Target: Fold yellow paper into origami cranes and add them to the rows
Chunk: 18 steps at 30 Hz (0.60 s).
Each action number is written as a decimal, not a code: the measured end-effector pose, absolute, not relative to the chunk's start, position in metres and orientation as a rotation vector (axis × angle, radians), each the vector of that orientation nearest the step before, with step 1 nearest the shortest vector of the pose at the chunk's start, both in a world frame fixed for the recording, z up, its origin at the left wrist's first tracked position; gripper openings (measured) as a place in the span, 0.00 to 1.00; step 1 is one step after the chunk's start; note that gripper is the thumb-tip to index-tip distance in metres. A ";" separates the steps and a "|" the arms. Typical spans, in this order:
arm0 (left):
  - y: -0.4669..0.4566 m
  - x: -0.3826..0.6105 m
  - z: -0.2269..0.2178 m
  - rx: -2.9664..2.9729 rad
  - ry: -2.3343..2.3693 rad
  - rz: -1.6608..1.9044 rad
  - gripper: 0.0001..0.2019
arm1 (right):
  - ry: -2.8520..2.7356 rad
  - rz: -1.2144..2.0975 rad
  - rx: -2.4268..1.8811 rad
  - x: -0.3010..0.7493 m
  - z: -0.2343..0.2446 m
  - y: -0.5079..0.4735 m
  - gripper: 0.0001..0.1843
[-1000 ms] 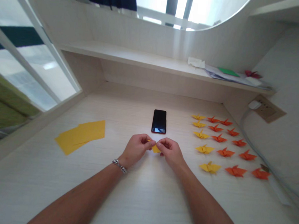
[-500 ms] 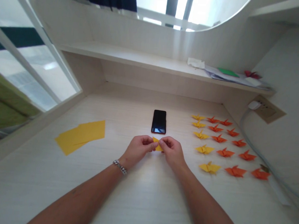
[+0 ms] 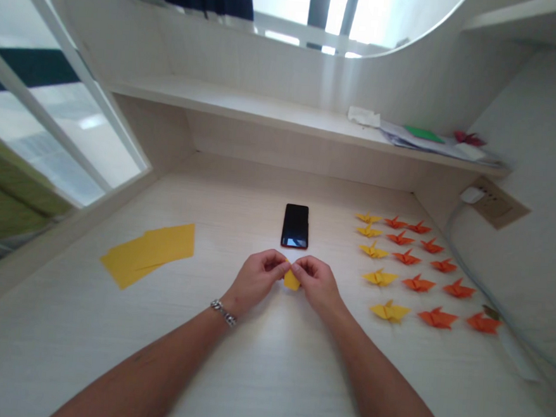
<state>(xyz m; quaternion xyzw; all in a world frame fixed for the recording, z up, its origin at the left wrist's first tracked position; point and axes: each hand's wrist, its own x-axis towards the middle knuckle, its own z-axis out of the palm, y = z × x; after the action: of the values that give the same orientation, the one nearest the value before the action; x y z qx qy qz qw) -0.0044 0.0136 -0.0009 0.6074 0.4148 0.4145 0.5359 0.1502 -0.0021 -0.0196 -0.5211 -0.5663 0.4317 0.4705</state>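
Note:
A small folded piece of yellow paper (image 3: 292, 281) is pinched between my two hands, low over the desk. My left hand (image 3: 260, 274) grips its left side with thumb and fingers, and a chain bracelet (image 3: 223, 312) circles that wrist. On the other side, my right hand (image 3: 319, 281) is closed on the paper's upper right edge. The fingers cover much of the folds. Just beyond the fingertips lies a black phone (image 3: 296, 226), screen up.
Flat yellow sheets (image 3: 148, 253) overlap on the left of the desk. Yellow paper cranes (image 3: 380, 278) and orange paper cranes (image 3: 418, 283) stand in rows on the right. A cable (image 3: 473, 276) runs down from the wall socket (image 3: 501, 205). Papers lie on the shelf (image 3: 265, 112) above.
The yellow paper has turned in my fingers and now shows lower, below the thumbs. My hands stay in nearly the same place. The sheets, cranes and phone have not moved.

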 end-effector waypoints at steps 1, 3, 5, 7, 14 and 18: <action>0.014 -0.005 -0.001 1.463 0.993 0.986 0.10 | -1.386 1.079 -1.272 0.150 -0.020 -0.002 0.10; 0.013 -0.005 0.000 1.473 1.007 0.973 0.10 | -1.400 1.075 -1.273 0.150 -0.019 -0.003 0.09; 0.012 -0.005 0.000 1.445 1.011 0.965 0.10 | -1.424 1.022 -1.295 0.150 -0.016 -0.005 0.09; 0.012 -0.004 0.000 1.421 1.001 0.972 0.11 | -1.421 0.993 -1.308 0.150 -0.015 -0.005 0.10; 0.016 -0.005 -0.003 1.269 1.035 1.047 0.13 | -1.253 1.235 -1.208 0.151 -0.016 -0.001 0.12; 0.013 -0.004 -0.003 1.082 0.819 1.009 0.16 | -1.076 1.204 -1.170 0.152 -0.014 0.001 0.13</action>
<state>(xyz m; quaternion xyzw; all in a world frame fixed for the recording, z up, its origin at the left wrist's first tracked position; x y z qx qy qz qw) -0.0039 0.0134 -0.0029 0.4788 0.3625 0.4464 0.6633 0.1519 0.0006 -0.0145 -0.4929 -0.4530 0.5071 0.5429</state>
